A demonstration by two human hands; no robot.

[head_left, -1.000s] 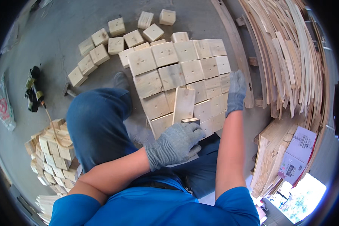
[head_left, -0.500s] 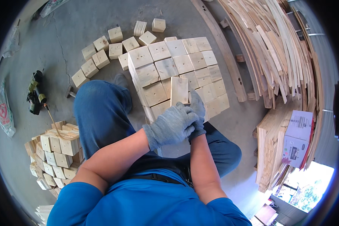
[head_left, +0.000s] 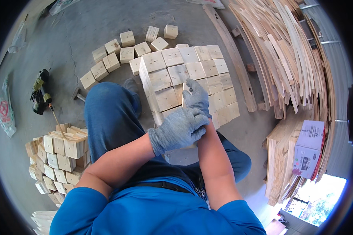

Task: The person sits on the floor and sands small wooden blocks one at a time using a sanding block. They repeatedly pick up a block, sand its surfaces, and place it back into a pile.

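Both my hands wear grey knit gloves. My left hand (head_left: 177, 131) is closed around my right wrist, at the cuff of the glove. My right hand (head_left: 197, 96) is raised over a stack of wooden blocks (head_left: 161, 79), its fingers loosely bent and the thumb apart. Behind it, a light wooden block (head_left: 184, 93) stands on top of the stack, mostly hidden by the glove. Whether the right fingers touch that block is hard to see. The stacked blocks lie in close rows, several with a small dark mark in the face.
Loose blocks (head_left: 126, 55) lie on the floor beyond the stack. To the left are a hammer (head_left: 78, 94), a black and green nail gun (head_left: 40, 92) with a hose, and another block pile (head_left: 59, 160). Long wooden strips (head_left: 278, 58) and a cardboard box (head_left: 309, 149) are at right.
My right hand has moved up and bent its fingers, now covering most of the standing block. My left hand has shifted from the right hand's back to the wrist. The view has shifted slightly.
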